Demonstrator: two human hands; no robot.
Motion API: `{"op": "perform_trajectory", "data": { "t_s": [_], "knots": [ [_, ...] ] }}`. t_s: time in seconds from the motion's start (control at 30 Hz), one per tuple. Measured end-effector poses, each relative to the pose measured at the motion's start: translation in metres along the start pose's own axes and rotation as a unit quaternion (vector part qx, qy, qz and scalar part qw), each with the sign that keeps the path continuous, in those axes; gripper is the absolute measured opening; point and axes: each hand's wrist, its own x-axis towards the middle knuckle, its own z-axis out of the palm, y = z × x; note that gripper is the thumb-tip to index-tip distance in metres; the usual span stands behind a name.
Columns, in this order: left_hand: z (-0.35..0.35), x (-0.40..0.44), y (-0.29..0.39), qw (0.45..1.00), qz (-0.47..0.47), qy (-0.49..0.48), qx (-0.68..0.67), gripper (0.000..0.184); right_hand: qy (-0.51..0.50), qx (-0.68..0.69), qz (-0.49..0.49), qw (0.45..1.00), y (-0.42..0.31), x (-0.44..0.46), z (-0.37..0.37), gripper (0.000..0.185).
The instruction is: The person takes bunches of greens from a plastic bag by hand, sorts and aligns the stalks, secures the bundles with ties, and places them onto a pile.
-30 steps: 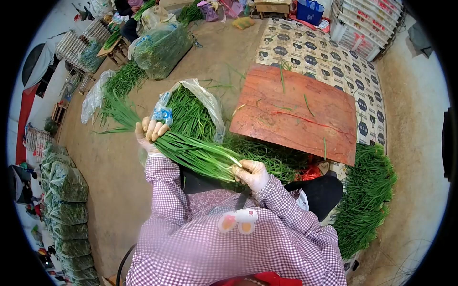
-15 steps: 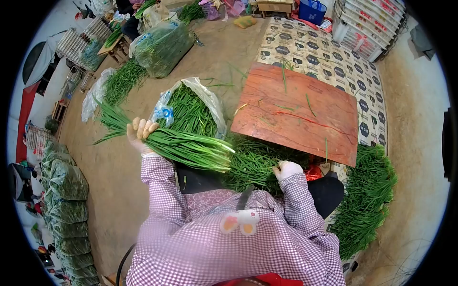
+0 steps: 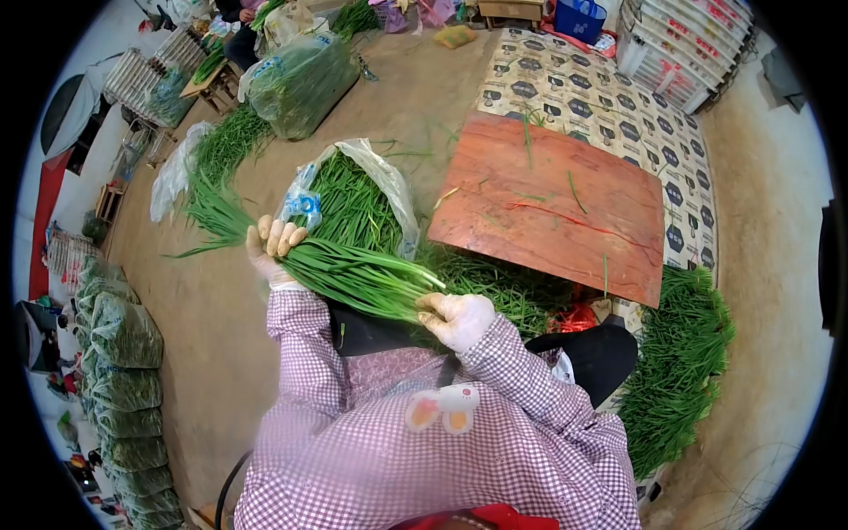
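Head view, left hand: the left hand [image 3: 276,247] is wrapped around the leafy part of a bunch of greens [image 3: 362,276], fingers curled over the top.
Head view, right hand: the right hand [image 3: 458,320] has its bent fingertips against the pale stem ends of the same bunch; whether a stalk is pinched between them, I cannot tell.
Bunch: it lies slantwise between the hands, above the lap, leaf tips fanning out past the left hand.
Sleeves: both arms wear checked purple-and-white cloth [image 3: 305,331].
Open bag: a clear plastic bag [image 3: 395,194] full of greens stands just beyond the bunch.
Board: a reddish board [image 3: 548,208] sits ahead and to the right, with a red string [image 3: 579,219] and a few stray leaves on it.
Under the near edge: loose greens [image 3: 512,296] lie beside the right hand, next to some red plastic [image 3: 576,318].
Right side: a thick pile of greens [image 3: 676,375] rests beside the board.
Sheet: a patterned sheet [image 3: 609,102] spreads beyond the board, toward stacked crates [image 3: 676,57].
Left side: wrapped bundles [image 3: 128,336] stand in a row.
Far end: another person [image 3: 243,40] sits near a large wrapped bundle [image 3: 305,84].
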Motion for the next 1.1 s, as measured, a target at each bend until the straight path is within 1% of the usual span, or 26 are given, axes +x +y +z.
{"op": "perform_trajectory", "data": {
  "t_s": [0.13,0.2,0.27,0.33,0.37,0.5,0.57,0.6,0.63,0.67,0.73,0.83,0.87,0.9,0.93,0.97,1.0,1.03,1.07,1.1],
  "knots": [
    [-0.004,-0.002,-0.001,1.0,-0.001,0.003,0.0,0.025,-0.009,-0.011,0.03,0.999,-0.001,-0.001,0.008,0.038],
    [-0.005,-0.003,-0.001,1.0,0.001,0.009,0.002,0.025,-0.044,-0.007,0.07,0.997,-0.004,-0.001,0.011,0.042],
    [-0.005,-0.004,-0.001,1.0,0.001,0.016,0.004,0.025,-0.039,-0.021,0.06,0.997,-0.002,0.0,0.016,0.043],
    [-0.004,-0.004,-0.002,1.0,-0.002,0.019,0.02,0.025,-0.029,-0.028,0.034,0.999,-0.004,0.002,0.016,0.041],
    [-0.005,-0.004,-0.003,1.0,-0.002,0.019,0.02,0.025,-0.019,-0.023,0.034,0.999,-0.003,0.003,0.018,0.035],
    [-0.007,-0.004,-0.003,1.0,-0.017,-0.003,0.019,0.024,-0.002,-0.03,0.037,0.999,0.0,0.007,0.023,0.03],
    [-0.007,-0.004,-0.003,1.0,-0.024,-0.011,0.015,0.024,-0.006,0.049,0.045,0.998,0.002,0.009,0.023,0.024],
    [-0.008,-0.004,-0.002,0.999,-0.028,-0.02,0.011,0.024,-0.006,0.049,0.044,0.998,0.005,0.009,0.025,0.024],
    [-0.008,-0.003,-0.002,0.999,-0.032,-0.028,0.006,0.024,-0.049,0.172,0.094,0.979,0.009,0.01,0.027,0.022],
    [-0.009,-0.003,-0.002,0.999,-0.032,-0.027,0.006,0.024,-0.091,0.292,0.143,0.941,0.012,0.009,0.028,0.021],
    [-0.009,-0.002,-0.002,0.998,-0.04,-0.046,-0.003,0.024,-0.082,0.296,0.134,0.942,0.009,0.007,0.023,0.018],
    [-0.009,-0.002,-0.002,0.999,-0.041,-0.035,-0.007,0.025,-0.063,0.302,0.114,0.944,0.013,0.001,0.017,0.013],
    [-0.009,-0.002,0.0,0.999,-0.04,-0.035,-0.006,0.025,-0.051,0.233,0.086,0.967,0.024,-0.005,0.017,0.019],
    [-0.009,-0.002,0.004,0.999,-0.018,-0.027,-0.013,0.025,-0.038,0.162,0.057,0.984,0.037,-0.011,0.017,0.025],
    [-0.009,-0.002,0.009,1.0,0.005,-0.019,-0.021,0.024,-0.006,0.092,0.031,0.995,0.05,-0.017,0.016,0.019],
    [-0.006,-0.002,0.015,1.0,0.015,-0.015,-0.016,0.025,0.01,0.001,0.026,1.0,0.069,-0.024,0.019,0.022],
    [-0.006,-0.003,0.021,1.0,0.016,-0.015,-0.016,0.025,-0.076,-0.102,0.122,0.984,0.075,-0.028,0.013,0.024],
    [-0.006,-0.003,0.026,0.999,0.017,-0.017,-0.041,0.025,-0.174,-0.197,0.161,0.951,0.095,-0.033,0.018,0.025],
    [-0.006,-0.004,0.029,0.997,0.018,-0.018,-0.067,0.025,-0.284,-0.233,0.22,0.904,0.118,-0.034,0.024,0.032],
    [-0.005,-0.004,0.032,0.997,0.014,-0.026,-0.066,0.026,-0.235,-0.205,0.198,0.929,0.112,-0.038,0.021,0.036]
  ]
}}
